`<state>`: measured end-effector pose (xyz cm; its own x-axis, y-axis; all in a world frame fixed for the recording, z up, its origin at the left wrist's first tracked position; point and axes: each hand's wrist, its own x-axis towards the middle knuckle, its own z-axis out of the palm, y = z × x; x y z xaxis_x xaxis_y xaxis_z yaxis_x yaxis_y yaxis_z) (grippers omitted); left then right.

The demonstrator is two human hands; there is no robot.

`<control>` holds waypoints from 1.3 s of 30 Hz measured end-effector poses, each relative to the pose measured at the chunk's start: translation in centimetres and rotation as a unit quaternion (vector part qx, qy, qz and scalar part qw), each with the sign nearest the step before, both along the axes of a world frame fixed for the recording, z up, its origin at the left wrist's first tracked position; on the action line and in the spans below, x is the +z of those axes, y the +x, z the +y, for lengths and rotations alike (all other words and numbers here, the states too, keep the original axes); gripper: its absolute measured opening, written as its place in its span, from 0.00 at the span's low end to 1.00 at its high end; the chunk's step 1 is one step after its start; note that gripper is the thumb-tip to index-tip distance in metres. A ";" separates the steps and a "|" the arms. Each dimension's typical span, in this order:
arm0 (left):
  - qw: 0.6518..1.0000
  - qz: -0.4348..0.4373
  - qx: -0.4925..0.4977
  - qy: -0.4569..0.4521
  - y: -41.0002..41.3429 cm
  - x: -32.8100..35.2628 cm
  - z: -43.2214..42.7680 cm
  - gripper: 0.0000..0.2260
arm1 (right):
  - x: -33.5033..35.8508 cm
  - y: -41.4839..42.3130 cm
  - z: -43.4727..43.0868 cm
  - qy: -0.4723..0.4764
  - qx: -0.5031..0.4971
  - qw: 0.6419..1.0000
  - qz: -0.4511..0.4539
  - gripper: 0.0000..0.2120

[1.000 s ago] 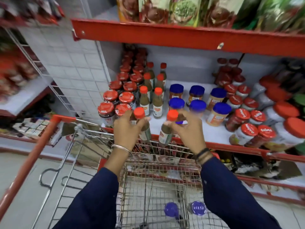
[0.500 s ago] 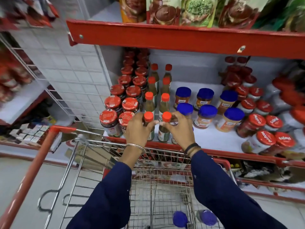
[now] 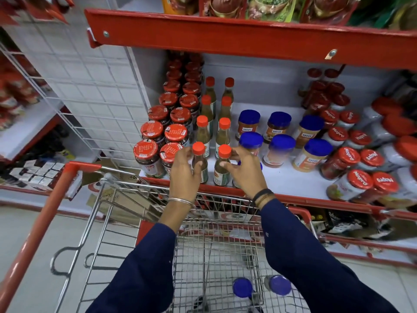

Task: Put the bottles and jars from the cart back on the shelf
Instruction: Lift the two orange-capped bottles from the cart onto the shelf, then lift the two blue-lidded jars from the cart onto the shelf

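Note:
Two small orange-capped sauce bottles stand at the front edge of the white shelf (image 3: 282, 179). My left hand (image 3: 184, 170) is wrapped around the left bottle (image 3: 199, 159). My right hand (image 3: 244, 170) grips the right bottle (image 3: 222, 166). Both bottles are upright, in line with two rows of like bottles (image 3: 204, 129) behind them. In the wire cart (image 3: 209, 256) below, two blue-lidded jars (image 3: 242, 288) lie near its right side.
Red-lidded jars (image 3: 155, 132) crowd the shelf to the left, blue-lidded jars (image 3: 279, 145) and more red-lidded ones (image 3: 361, 181) to the right. The upper shelf's red rim (image 3: 225, 39) hangs overhead. The cart's red handle (image 3: 42, 222) runs at my left.
Both hands moved forward from above the cart rim and set the two bottles down on the shelf's front edge, fingers still on them.

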<state>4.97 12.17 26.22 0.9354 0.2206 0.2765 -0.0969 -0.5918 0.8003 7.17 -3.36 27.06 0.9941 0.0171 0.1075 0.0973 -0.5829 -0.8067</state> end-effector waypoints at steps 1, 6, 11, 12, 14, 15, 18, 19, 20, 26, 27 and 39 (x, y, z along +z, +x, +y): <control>0.999 -0.040 -0.003 0.002 -1.0 0.2 -0.3 0.15 | 0.1 -0.6 -0.4 0.008 0.001 1.000 -0.003 0.19; 0.987 -0.082 -0.120 0.065 -6.4 -2.9 -2.8 0.12 | -0.8 -7.1 -4.2 0.048 -0.001 0.997 -0.055 0.17; 0.958 0.150 -0.229 0.084 -11.4 -12.1 -5.9 0.18 | -10.5 -13.7 -10.5 -0.069 0.016 0.991 0.115 0.16; 0.944 0.199 -0.249 0.091 -12.2 -14.1 -6.7 0.19 | -12.7 -14.6 -11.7 -0.100 0.030 0.982 0.159 0.17; 0.903 0.310 -0.284 0.088 -13.6 -17.8 -8.0 0.21 | -16.7 -16.0 -13.8 -0.149 0.063 0.951 0.264 0.23; 0.882 0.361 -0.293 0.081 -14.3 -19.4 -8.7 0.23 | -18.6 -16.5 -14.6 -0.178 0.080 0.929 0.314 0.26; 0.827 0.456 -0.313 0.105 -16.1 -24.0 -10.1 0.29 | -23.1 -17.6 -16.4 -0.261 0.138 0.863 0.410 0.38; 0.811 0.471 -0.322 0.126 -16.7 -25.3 -10.5 0.32 | -24.3 -17.8 -16.8 -0.274 0.154 0.847 0.428 0.41; 0.799 0.482 -0.327 0.151 -17.2 -26.2 -11.0 0.33 | -25.5 -18.0 -17.1 -0.283 0.169 0.835 0.440 0.42; 0.774 0.499 -0.293 0.259 -18.2 -29.1 -14.1 0.36 | -29.4 -18.6 -17.4 -0.338 0.225 0.805 0.433 0.38; 0.775 0.503 -0.283 0.257 -18.0 -29.4 -14.3 0.35 | -29.7 -18.5 -17.4 -0.350 0.224 0.806 0.423 0.35; 0.813 0.429 -0.285 0.273 -15.4 -24.5 -14.0 0.26 | -22.2 -16.4 -19.1 -0.266 0.166 0.882 0.350 0.25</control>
<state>-10.38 -1.83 1.67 0.7437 -0.2518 -0.6193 -0.0247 -0.9361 0.3510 -9.21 -22.41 4.89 0.7438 0.1829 -0.6429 -0.0800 -0.9305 -0.3573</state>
